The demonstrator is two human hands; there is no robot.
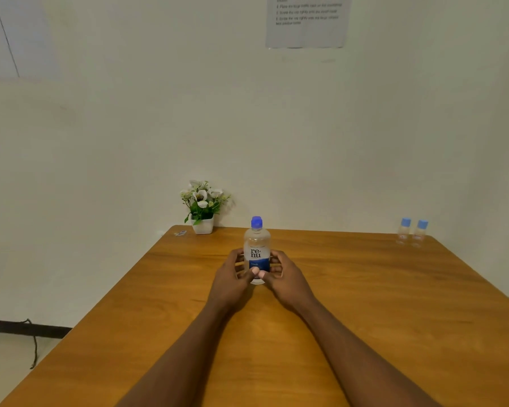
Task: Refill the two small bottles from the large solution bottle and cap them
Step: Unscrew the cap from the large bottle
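Clear plastic solution bottle (256, 245) with blue cap stands upright on wooden table (365, 304); left hand (232, 277) and right hand (285, 274) curl round it; 2 small blue-capped bottles (412, 232) well right of it.

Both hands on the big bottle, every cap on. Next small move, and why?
Probably lift the right hand to unscrew the blue cap while the left hand steadies the large bottle; it stands upright, capped, gripped by both, so nothing can pour yet.
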